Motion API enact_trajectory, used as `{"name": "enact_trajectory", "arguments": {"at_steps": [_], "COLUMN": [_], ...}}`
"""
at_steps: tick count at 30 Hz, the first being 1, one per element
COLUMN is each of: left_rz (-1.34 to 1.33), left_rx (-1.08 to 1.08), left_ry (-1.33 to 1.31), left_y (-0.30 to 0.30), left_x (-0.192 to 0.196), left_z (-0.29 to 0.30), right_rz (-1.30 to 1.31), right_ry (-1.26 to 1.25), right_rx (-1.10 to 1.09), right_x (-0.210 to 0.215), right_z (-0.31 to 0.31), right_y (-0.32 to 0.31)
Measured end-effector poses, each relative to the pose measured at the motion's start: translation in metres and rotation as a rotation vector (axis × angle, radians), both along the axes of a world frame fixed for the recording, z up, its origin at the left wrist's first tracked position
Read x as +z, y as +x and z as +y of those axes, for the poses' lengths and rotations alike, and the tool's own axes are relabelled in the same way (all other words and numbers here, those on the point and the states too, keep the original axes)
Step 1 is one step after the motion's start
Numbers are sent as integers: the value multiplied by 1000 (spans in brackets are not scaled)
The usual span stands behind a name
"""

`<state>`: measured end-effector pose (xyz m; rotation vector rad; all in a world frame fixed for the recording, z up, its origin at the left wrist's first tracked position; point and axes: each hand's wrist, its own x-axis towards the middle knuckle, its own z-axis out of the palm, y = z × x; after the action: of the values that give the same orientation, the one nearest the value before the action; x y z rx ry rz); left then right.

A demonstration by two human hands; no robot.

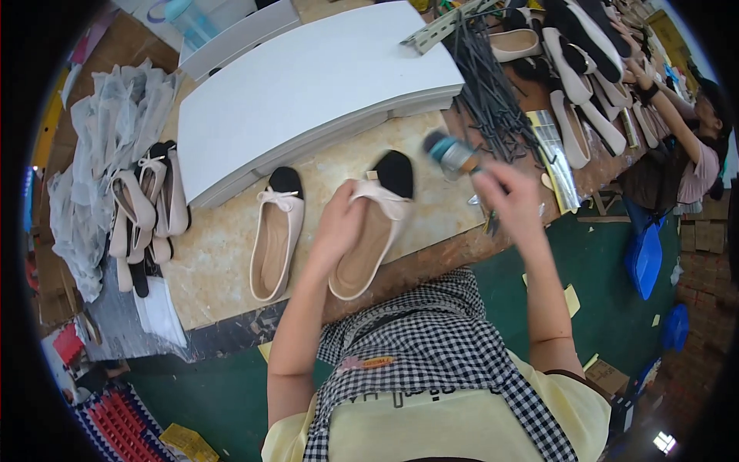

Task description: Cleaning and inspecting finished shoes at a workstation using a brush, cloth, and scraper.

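Observation:
My left hand (336,223) is closed on the side of a cream ballet flat (372,250) with a black toe and a bow. That flat rests on the worn tabletop, its toe pointing away from me. Its mate, another cream ballet flat (277,239), lies just to the left, untouched. In my right hand (508,196) is a short-handled brush (453,152) with a dark end and a teal band, smeared by motion. The brush is raised to the right of the held flat's black toe, apart from it.
White boxes (315,92) stand behind the flats. Piled flats (146,200) and crumpled tissue paper (115,131) lie at left. Dark thin sticks (493,85) and more flats (570,115) are at right, near another person (677,146). The table's front edge (431,266) is close to me.

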<state>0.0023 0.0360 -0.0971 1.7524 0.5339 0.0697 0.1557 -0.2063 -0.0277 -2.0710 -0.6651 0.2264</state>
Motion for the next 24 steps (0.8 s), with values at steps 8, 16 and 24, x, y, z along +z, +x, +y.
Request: {"name": "enact_trajectory", "arguments": {"at_steps": [8, 16, 24], "left_rz": [55, -95, 250], "left_rx": [166, 311, 417], "left_ry": [-123, 247, 1015], "left_y": [-32, -48, -134], "left_x": [20, -10, 31], "left_z": [4, 8, 74], "right_rz": [-370, -786, 172], "right_ry": [-417, -476, 325], "right_rx": [-124, -505, -460], "right_x": [-59, -61, -1], "right_z": [-18, -101, -118], "right_y": [69, 158, 145]}}
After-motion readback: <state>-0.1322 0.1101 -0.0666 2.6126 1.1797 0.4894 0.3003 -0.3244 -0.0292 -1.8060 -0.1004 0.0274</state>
